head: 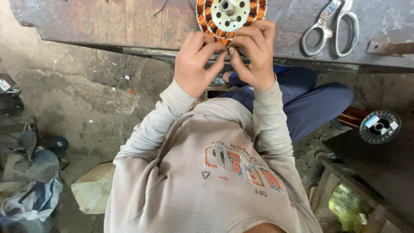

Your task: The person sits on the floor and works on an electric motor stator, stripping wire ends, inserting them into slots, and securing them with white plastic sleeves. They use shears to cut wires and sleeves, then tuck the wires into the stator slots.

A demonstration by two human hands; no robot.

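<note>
Nearest the camera is the person's beige long-sleeved shirt point(207, 172), with both sleeves reaching up toward the worn metal surface point(108, 21). At the near edge of that surface lies a round motor stator point(230, 15), flat on its face, with copper-orange windings around a pale hub with holes. It sits directly beyond both hands, touching the fingertips. The left hand point(196, 64) and right hand point(254, 54) meet at its lower rim, about equally near. Each grip is narrow, thumb and forefinger pinched together at the winding edge; whether a thin wire lies between them is too fine to tell. Metal scissors point(330, 28) rest to the right, well apart. A wire spool point(379, 126) lies on the floor.
</note>
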